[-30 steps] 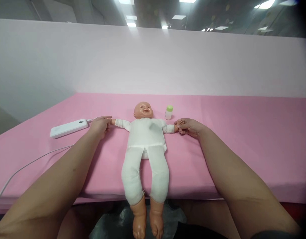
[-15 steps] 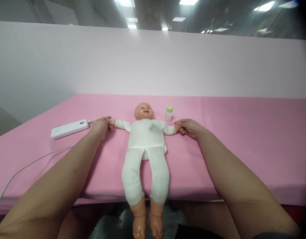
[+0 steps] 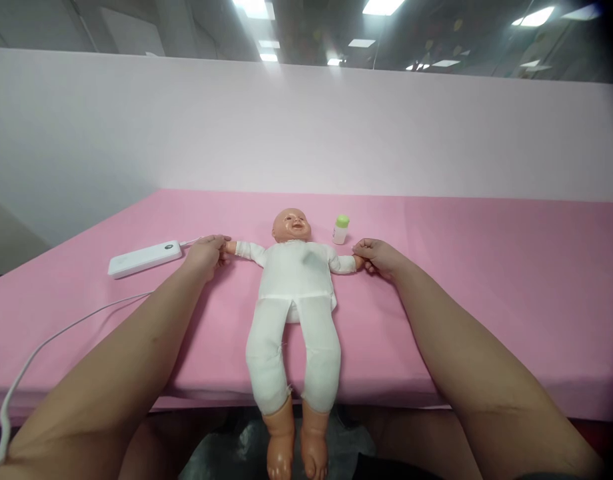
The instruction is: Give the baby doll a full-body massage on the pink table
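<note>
A baby doll (image 3: 296, 273) with a white cloth body lies on its back, its arms spread to both sides. Its bare feet hang past the front edge of the pink table (image 3: 486, 280). My left hand (image 3: 206, 255) is closed around the doll's hand on the left side. On the right, my right hand (image 3: 379, 257) pinches the doll's other hand between thumb and fingers. A small bottle with a green cap (image 3: 341, 230) stands upright beside the doll's head, a little beyond my right hand.
A white power bank (image 3: 145, 259) lies left of my left hand, with a white cable (image 3: 76, 325) running towards me. Behind the table rises a pale partition wall (image 3: 306, 127). My legs are under the table's front edge.
The whole view has shifted slightly, moving the scene a little right and down. Both hands keep their hold on the doll's hands.
</note>
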A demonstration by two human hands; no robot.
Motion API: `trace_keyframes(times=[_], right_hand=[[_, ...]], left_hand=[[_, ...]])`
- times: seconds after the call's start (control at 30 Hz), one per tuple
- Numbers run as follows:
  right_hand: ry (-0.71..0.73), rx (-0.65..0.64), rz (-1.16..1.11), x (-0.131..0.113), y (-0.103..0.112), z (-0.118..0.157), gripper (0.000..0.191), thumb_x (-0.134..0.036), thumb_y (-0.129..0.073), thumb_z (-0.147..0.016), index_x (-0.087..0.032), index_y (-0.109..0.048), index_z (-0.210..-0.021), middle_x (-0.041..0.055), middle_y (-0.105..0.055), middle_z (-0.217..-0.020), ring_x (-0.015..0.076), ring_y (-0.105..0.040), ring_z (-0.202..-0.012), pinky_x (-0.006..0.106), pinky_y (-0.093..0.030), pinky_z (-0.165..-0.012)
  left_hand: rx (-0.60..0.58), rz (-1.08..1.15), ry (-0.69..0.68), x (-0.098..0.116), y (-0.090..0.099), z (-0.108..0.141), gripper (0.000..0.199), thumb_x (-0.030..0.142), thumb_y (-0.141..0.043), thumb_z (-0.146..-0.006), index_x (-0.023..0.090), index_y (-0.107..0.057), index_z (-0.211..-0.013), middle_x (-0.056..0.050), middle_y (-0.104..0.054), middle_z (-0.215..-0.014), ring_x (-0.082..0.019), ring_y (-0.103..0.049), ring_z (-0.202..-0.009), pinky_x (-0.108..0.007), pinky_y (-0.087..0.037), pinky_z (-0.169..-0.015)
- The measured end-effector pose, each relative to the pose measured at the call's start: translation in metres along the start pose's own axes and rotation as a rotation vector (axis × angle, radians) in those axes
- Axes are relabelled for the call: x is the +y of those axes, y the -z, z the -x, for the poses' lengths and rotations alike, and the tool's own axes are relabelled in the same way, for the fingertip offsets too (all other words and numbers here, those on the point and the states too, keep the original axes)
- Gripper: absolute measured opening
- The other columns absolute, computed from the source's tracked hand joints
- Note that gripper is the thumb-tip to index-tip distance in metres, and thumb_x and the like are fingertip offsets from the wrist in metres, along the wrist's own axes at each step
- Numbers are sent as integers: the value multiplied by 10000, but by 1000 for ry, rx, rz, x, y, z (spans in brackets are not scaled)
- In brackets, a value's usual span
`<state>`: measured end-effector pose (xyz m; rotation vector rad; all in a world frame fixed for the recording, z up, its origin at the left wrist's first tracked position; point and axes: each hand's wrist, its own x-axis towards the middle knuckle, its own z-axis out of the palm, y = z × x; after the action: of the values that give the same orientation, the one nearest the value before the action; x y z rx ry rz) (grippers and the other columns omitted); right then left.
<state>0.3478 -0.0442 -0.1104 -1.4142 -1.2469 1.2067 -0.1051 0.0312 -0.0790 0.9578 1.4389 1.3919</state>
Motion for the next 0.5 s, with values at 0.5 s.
trace_keyframes(times=[0.5], right_hand=[[-41, -36, -251, -13, -17, 4, 231, -364, -770, -909, -187, -690, -1033, 60, -668, -795, 114, -560, -581, 197, -507, -456]], left_hand=[[-376, 52, 13, -4, -2, 9, 228, 226, -815, -729, 179, -620, -838, -32, -628, -724, -129, -570, -542, -256, -506, -517]])
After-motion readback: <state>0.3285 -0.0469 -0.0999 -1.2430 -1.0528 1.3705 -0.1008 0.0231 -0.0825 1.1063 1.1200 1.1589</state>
